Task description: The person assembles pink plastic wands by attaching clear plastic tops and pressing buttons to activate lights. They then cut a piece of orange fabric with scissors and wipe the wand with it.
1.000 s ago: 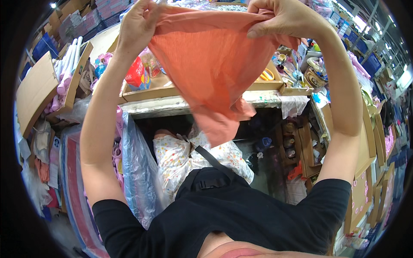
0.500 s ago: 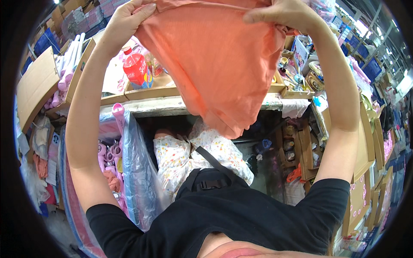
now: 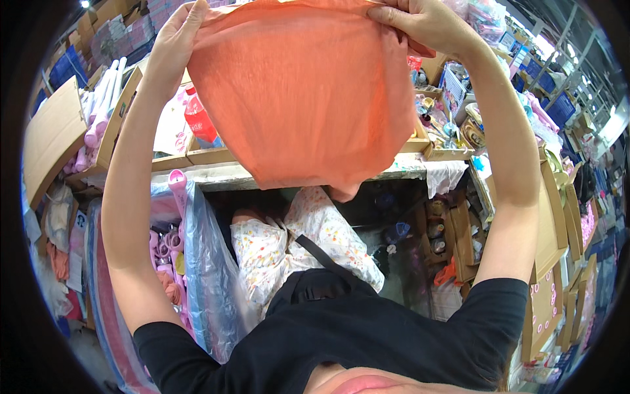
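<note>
An orange cloth [image 3: 302, 98] hangs spread between my two raised hands, over the far edge of the workbench. My left hand [image 3: 180, 26] pinches its upper left corner between thumb and fingers. At the upper right, my right hand [image 3: 420, 25] grips the cloth with the thumb on the near side, and some fabric is bunched below the fingers. The cloth's lower edge droops above my lap. Behind its left side, a red-labelled bottle [image 3: 199, 117] is partly covered.
Left of my legs stands a plastic-lined bin [image 3: 213, 262] of pink parts. A cardboard box [image 3: 59, 141] with pink and white rods is at the far left. Small items fill a tray [image 3: 449, 154] at the right, and cardboard boxes [image 3: 462, 230] sit below the bench.
The cloth has spread wider and flatter, and its lower edge has risen. Both hands have shifted slightly left, and the cloth now covers more of the bottle.
</note>
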`<control>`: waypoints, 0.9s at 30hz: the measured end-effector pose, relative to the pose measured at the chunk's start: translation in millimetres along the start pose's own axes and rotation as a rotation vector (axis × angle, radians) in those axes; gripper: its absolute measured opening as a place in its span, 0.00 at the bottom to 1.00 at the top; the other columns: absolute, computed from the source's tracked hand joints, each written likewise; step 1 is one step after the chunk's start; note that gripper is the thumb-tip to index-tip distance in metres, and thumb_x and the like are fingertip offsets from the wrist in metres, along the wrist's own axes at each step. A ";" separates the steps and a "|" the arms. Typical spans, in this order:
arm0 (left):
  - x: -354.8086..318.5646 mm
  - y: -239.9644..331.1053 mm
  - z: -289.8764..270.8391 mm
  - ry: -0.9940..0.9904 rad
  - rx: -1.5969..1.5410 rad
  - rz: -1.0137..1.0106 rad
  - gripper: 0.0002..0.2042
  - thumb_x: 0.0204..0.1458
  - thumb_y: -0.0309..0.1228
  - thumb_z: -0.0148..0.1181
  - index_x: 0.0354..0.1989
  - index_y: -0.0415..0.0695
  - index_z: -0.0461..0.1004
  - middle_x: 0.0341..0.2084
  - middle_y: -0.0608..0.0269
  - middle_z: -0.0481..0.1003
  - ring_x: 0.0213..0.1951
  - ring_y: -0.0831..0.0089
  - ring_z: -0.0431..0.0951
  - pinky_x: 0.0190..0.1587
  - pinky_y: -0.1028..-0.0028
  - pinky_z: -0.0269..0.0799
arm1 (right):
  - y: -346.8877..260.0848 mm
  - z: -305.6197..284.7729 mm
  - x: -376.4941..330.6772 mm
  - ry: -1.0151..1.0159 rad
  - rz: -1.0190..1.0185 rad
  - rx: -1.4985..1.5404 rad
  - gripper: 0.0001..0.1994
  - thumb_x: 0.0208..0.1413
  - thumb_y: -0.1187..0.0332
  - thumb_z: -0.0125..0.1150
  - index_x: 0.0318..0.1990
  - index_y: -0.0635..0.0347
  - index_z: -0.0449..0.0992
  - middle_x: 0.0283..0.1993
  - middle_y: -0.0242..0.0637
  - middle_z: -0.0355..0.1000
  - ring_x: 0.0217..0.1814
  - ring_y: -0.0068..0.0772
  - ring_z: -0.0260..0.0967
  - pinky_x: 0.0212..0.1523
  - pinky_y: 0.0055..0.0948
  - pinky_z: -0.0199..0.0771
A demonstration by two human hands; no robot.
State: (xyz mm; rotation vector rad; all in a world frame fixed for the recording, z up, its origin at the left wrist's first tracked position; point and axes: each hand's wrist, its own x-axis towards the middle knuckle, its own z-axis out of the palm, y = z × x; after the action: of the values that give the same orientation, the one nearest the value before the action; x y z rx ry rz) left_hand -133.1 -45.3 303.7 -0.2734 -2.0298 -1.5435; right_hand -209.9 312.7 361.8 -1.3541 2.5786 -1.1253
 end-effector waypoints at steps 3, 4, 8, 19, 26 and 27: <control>-4.5 5.6 4.0 -0.022 0.267 0.178 0.19 0.62 0.45 0.54 0.48 0.42 0.74 0.37 0.71 0.76 0.39 0.85 0.73 0.44 0.82 0.68 | 6.8 -1.2 4.8 0.118 -0.005 0.009 0.11 0.65 0.69 0.51 0.43 0.64 0.79 0.28 0.21 0.71 0.26 0.11 0.63 0.28 0.18 0.66; -4.5 7.4 3.0 -0.052 0.426 0.190 0.19 0.61 0.46 0.54 0.46 0.41 0.75 0.36 0.72 0.76 0.39 0.86 0.72 0.44 0.82 0.68 | 8.2 -1.5 6.8 0.166 0.013 -0.031 0.11 0.65 0.68 0.51 0.42 0.64 0.79 0.28 0.20 0.71 0.26 0.11 0.62 0.28 0.18 0.65; -0.6 4.1 -1.8 -0.011 0.417 0.029 0.19 0.60 0.46 0.56 0.43 0.40 0.78 0.33 0.75 0.75 0.37 0.87 0.70 0.42 0.83 0.66 | 7.0 0.6 14.0 0.365 -0.131 -0.346 0.12 0.63 0.66 0.52 0.35 0.66 0.77 0.21 0.27 0.69 0.23 0.16 0.59 0.27 0.26 0.64; 11.5 47.4 33.4 -0.027 0.085 0.089 0.12 0.63 0.35 0.50 0.45 0.41 0.76 0.36 0.66 0.78 0.34 0.81 0.76 0.36 0.79 0.72 | -38.2 27.4 44.6 0.328 -0.040 0.104 0.16 0.58 0.59 0.62 0.35 0.66 0.79 0.18 0.30 0.70 0.18 0.20 0.61 0.20 0.28 0.61; 1.8 82.6 70.3 -0.088 0.165 0.330 0.13 0.65 0.34 0.46 0.48 0.40 0.75 0.39 0.66 0.76 0.38 0.79 0.74 0.45 0.77 0.71 | -77.5 35.7 50.5 -0.080 -0.128 0.326 0.16 0.60 0.56 0.61 0.37 0.62 0.79 0.24 0.32 0.73 0.19 0.19 0.64 0.19 0.24 0.63; 0.3 79.6 70.3 -0.133 0.076 0.304 0.16 0.65 0.37 0.45 0.51 0.40 0.72 0.41 0.65 0.75 0.40 0.78 0.74 0.46 0.77 0.71 | -82.0 30.4 46.9 -0.119 -0.129 0.378 0.16 0.61 0.56 0.59 0.37 0.62 0.79 0.27 0.34 0.75 0.22 0.20 0.67 0.21 0.24 0.67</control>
State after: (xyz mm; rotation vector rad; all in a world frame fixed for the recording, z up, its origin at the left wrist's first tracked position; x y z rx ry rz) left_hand -116.9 45.3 356.8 -0.6387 -2.0303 -1.2876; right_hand -171.1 231.1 402.7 -1.4539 2.0849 -1.4131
